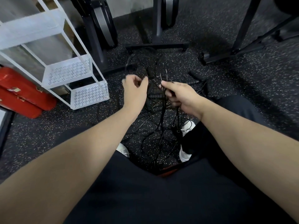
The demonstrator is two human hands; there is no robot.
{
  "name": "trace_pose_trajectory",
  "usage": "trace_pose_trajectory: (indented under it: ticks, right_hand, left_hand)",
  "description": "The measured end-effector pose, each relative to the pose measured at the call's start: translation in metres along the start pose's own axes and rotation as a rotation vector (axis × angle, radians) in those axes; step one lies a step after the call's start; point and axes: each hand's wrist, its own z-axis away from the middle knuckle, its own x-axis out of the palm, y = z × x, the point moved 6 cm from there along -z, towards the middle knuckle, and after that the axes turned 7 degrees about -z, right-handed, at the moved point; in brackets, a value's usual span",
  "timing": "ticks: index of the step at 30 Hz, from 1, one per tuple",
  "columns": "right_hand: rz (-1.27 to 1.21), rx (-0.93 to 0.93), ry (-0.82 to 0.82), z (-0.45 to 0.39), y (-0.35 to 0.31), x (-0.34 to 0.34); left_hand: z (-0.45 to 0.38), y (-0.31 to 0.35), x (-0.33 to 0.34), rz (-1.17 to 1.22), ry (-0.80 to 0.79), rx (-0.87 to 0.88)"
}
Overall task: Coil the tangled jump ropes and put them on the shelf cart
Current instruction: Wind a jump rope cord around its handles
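Observation:
A tangle of thin black jump ropes (159, 110) hangs from my hands down to the speckled floor between my feet. Ribbed black handles (196, 80) lie among the strands. My right hand (179, 96) pinches several strands between thumb and forefinger. My left hand (135, 88) is raised just left of it with fingers curled, and a dark strand arcs up from its fingertips; the grip itself is blurred. The white shelf cart (89, 94) stands to the left, its perforated trays bare.
Red cylinders (21, 96) lie on the floor left of the cart. Black exercise-machine bases and legs (157, 44) stand behind the ropes and at the right. My white shoes (123, 149) flank the rope loops on the floor.

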Motion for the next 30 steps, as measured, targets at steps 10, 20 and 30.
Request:
trace_pose_trajectory:
  ticks: [10,20,30]
  right_hand:
    - [-0.329,0.046,0.095,0.000,-0.002,-0.007]
    - [-0.466,0.070,0.062,0.002,-0.006,-0.005]
    - [-0.512,0.088,0.033,-0.003,-0.007,-0.009]
  left_hand:
    - [0.047,-0.073,0.049,-0.374,-0.749,-0.098]
    - [0.035,-0.118,0.067,-0.648,-0.826,-0.044]
    - [0.023,-0.112,0.085,-0.790,-0.771,0.126]
